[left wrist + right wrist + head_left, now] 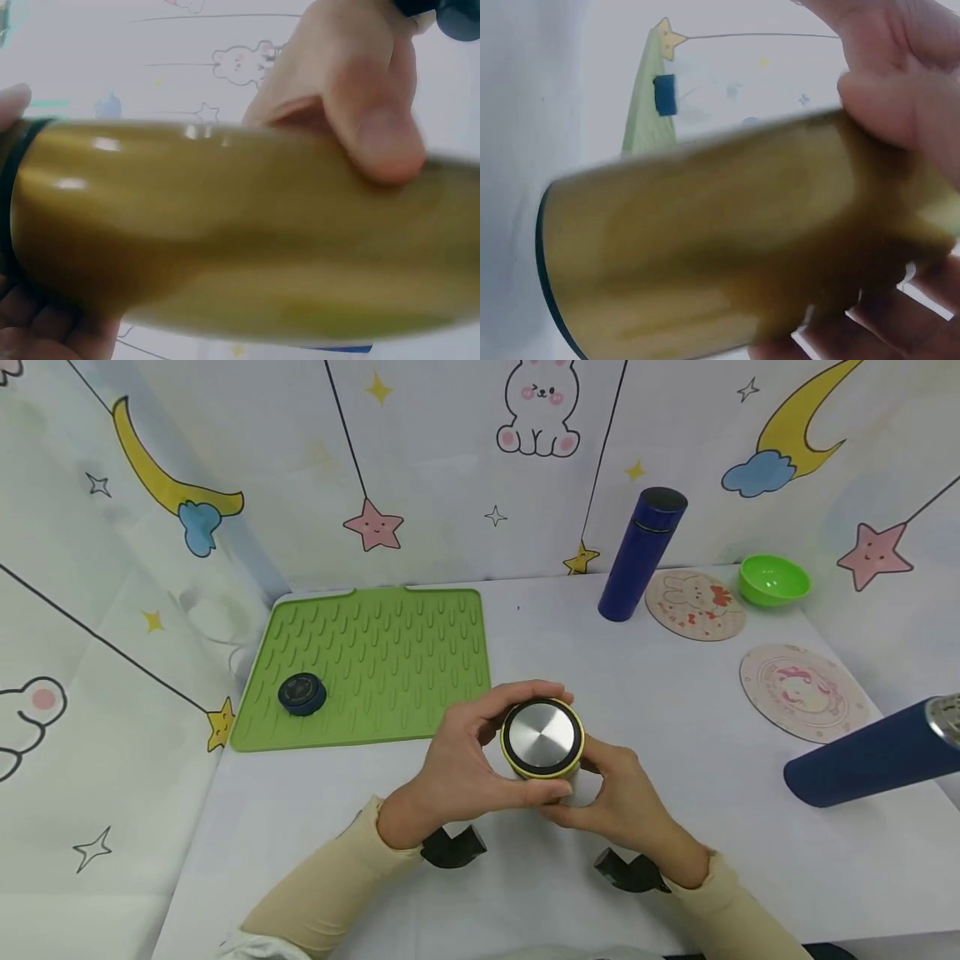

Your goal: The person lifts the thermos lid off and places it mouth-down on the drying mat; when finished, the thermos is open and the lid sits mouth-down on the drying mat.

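A gold metallic bottle [542,737] stands upright between both hands, its upper end a steel disc inside a black ring and yellow rim. My left hand [468,760] grips it near that end, thumb on the near side. Lower down, my right hand [626,793] holds the bottle from the right, partly hidden behind it. In the left wrist view the glossy gold body [247,232] fills the frame, with the right thumb [386,142] lying on it. The right wrist view shows the gold wall [690,247] and a dark ring at its lower end.
A green ridged mat [390,660] bears a round dark blue lid [302,693]. A blue bottle [641,556] stands at the back and a navy bottle [870,756] at the right. Two round coasters [693,603] and a green bowl [772,585] are also there.
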Demonstrator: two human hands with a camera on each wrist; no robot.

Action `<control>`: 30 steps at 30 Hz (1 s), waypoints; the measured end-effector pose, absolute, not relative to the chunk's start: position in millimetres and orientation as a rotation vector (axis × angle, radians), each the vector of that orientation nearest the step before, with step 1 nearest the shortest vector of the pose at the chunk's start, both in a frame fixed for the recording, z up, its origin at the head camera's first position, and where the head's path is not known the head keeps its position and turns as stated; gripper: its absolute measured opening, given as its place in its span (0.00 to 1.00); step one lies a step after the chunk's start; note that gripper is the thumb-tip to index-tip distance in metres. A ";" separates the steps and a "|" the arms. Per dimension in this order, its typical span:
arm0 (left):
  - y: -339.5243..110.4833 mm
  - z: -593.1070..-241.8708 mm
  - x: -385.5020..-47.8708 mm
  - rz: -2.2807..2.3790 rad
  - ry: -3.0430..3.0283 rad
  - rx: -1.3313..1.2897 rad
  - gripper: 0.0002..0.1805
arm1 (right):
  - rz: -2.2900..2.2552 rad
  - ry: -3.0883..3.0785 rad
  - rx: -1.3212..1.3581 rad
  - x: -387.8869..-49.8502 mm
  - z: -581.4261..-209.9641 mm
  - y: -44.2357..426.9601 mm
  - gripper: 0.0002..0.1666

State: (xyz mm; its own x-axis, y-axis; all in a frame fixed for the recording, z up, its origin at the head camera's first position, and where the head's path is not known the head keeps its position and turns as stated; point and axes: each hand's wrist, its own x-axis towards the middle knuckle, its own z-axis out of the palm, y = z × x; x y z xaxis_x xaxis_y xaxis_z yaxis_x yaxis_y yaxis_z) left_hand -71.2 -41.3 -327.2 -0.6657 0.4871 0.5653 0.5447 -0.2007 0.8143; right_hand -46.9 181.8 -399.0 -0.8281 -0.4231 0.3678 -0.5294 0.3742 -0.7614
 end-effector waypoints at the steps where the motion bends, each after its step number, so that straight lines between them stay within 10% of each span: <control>1: -41.2 -327.2 -71.0 -2.041 -1.956 -1.250 0.44 | 1.462 -2.510 0.865 -46.9 -398.6 181.2 0.38; 11: -57.3 -299.6 -77.2 -2.044 -1.980 -2.008 0.46 | 1.691 -2.553 1.433 -43.0 -400.6 200.1 0.50; 17: -55.8 -286.0 -77.2 -1.915 -1.894 -2.495 0.44 | 1.700 -2.434 1.827 -44.9 -399.0 193.9 0.31; 30: -52.0 -293.9 -77.4 -1.821 -1.847 -2.428 0.37 | 1.723 -2.426 1.764 -45.3 -400.8 195.7 0.29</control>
State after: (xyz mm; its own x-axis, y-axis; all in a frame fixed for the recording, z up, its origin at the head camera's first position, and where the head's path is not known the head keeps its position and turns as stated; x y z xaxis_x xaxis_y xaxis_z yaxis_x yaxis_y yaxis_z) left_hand -77.4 -52.0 -293.9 -0.0214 0.8859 0.4633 0.4760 -0.3985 0.7840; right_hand -45.3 195.7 -400.8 -0.4429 -0.8531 0.2760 -0.5415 0.0092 -0.8406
